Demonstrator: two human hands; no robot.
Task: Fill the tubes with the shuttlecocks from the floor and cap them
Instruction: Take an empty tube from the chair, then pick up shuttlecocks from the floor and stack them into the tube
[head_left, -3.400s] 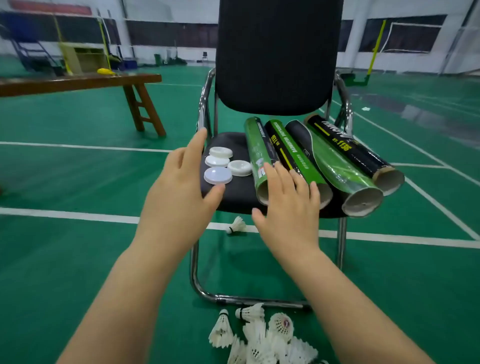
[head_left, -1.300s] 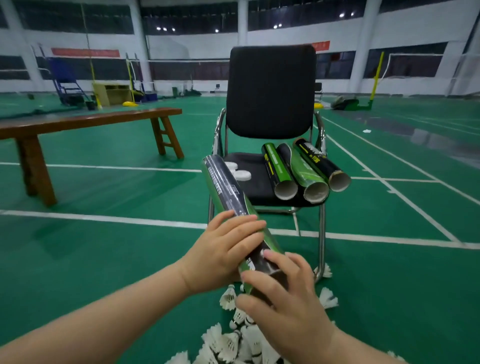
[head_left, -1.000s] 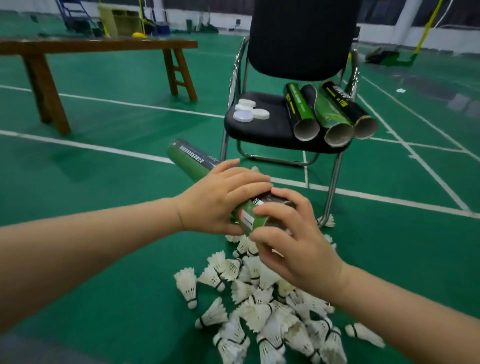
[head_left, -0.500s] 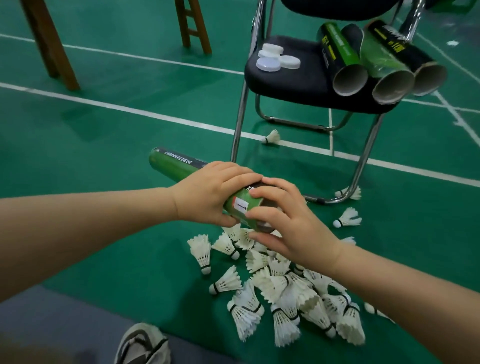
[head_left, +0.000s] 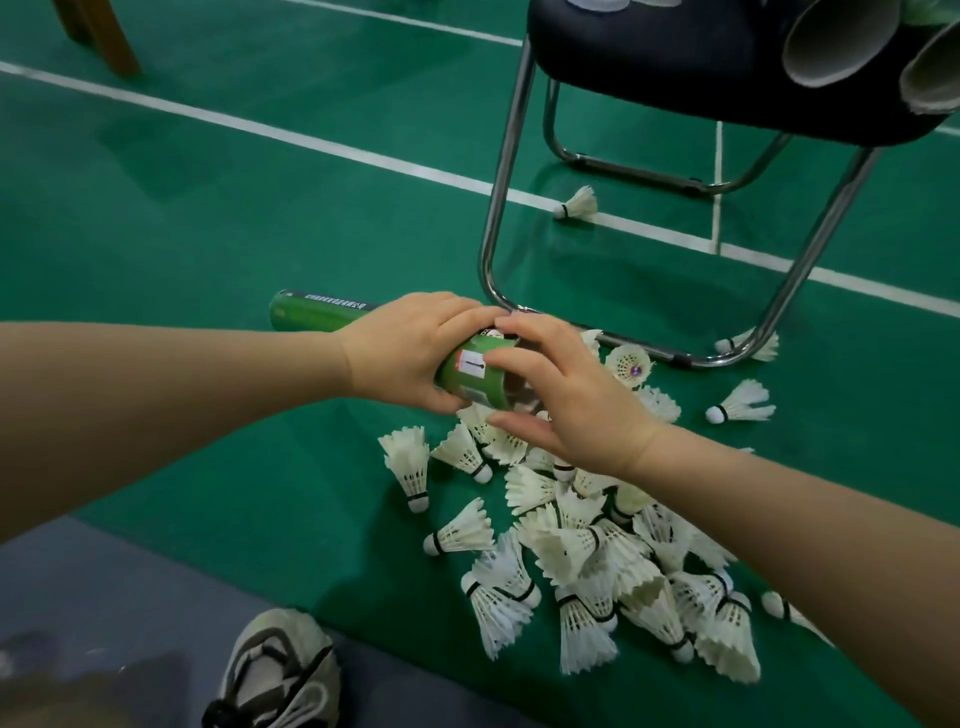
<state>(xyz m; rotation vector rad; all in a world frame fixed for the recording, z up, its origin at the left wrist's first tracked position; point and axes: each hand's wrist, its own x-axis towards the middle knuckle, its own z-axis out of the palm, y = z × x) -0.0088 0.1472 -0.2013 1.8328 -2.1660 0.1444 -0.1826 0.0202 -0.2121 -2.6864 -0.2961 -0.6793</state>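
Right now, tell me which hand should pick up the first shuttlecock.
Right. The left hand grips the tube around its body; the right hand only holds the tube's open end, directly above the pile of shuttlecocks, so it can likely let go and reach down.

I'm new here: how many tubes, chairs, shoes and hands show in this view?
Tubes: 3, the green cardboard tube gripped by the left hand and right hand, plus two open grey-mouthed tubes on the seat.
Chairs: 1, the black-cushioned chrome chair.
Shoes: 1, the grey laced shoe.
Hands: 2.
Total: 7.
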